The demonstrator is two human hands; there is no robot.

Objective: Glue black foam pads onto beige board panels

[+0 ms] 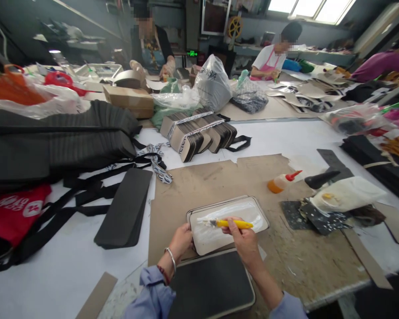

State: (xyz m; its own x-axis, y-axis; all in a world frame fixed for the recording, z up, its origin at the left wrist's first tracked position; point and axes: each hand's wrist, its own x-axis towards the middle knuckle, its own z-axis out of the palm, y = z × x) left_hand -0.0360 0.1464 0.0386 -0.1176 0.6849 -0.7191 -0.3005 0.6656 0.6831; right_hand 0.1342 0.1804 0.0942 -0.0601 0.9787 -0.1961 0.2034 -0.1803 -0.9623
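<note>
My right hand (242, 241) grips a yellow-handled brush (231, 224) whose bristles lie on a pale rounded panel (219, 217) that glistens with wet glue. My left hand (182, 239) presses down on the panel's left edge. The panel rests on a brown cardboard sheet (219, 177). Just below it, between my forearms, lies a dark rounded panel (213, 283).
An orange glue bottle with a red nozzle (281, 181) lies to the right, beside a plastic-wrapped bundle (347, 195) on dark scraps. A stack of dark panels (126, 208) sits to the left, black straps and pleated material (53, 141) beyond. Two people work at the far tables.
</note>
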